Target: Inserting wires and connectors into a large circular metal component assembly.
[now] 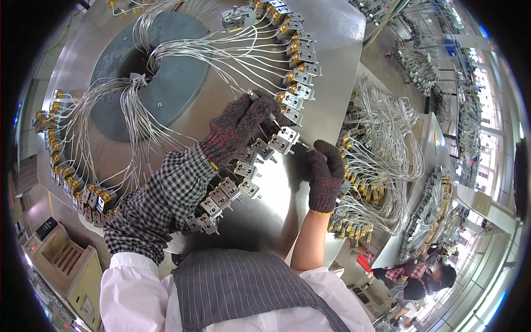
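Broad shiny steel counter (pixel 332 33): carries a flat blue-grey ring (pixel 180 108), with box-shaped units set around the edge.
Bundles of thin silvery wires (pixel 166 51): fan out from the ring's opening.
Unit at the work spot: small silver metal box (pixel 284 139) with a slim shaft; lies near the counter's right edge, between both hands.
Left hand (pixel 239 123): in a dark knitted glove flecked with red; closed narrow, apparently on an end of the thin silvery wires, just beside the box.
Right hand (pixel 325 176): in a matching glove; fingers curled close by the shaft. Cannot tell whether gripping or only touching.
Done, as judged: upper-right row of brass-and-silver units (pixel 298 58) and left-hand row of similar units (pixel 55 145), both with wires running to them.
Remaining, as judged: the box between the hands, plus a lower run of bare silver boxes (pixel 246 170) showing no wires; part hidden behind the left sleeve (pixel 180 182).
Right-side stock: heaped wired units (pixel 381 160), apart from the ring; stage cannot be told.
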A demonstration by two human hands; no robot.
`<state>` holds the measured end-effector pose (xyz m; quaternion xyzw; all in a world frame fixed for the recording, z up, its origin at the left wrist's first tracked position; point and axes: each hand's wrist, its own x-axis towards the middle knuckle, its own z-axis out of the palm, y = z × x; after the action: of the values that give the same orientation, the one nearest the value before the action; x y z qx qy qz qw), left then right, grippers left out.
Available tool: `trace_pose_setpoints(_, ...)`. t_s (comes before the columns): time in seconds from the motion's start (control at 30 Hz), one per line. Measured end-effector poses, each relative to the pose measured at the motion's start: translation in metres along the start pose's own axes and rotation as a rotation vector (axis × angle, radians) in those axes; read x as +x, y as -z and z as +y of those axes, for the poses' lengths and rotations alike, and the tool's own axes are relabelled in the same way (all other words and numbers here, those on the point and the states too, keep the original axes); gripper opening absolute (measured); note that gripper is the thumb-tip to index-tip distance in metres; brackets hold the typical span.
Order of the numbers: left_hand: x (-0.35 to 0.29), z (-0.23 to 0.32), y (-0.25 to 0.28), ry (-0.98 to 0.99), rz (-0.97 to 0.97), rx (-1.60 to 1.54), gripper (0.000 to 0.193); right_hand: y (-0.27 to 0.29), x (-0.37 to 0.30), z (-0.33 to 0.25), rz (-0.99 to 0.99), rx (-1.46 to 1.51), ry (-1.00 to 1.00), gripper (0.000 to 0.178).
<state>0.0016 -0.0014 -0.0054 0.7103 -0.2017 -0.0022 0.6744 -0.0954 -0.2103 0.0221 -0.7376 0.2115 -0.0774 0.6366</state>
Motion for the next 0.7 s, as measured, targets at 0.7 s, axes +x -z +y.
trace_pose_setpoints(0.7, -0.017, 0.021, 0.002, 0.55, -0.029, -0.541, 0.033, 0.002, -0.021, -0.005, 0.014, 0.049, -0.043, 0.019)
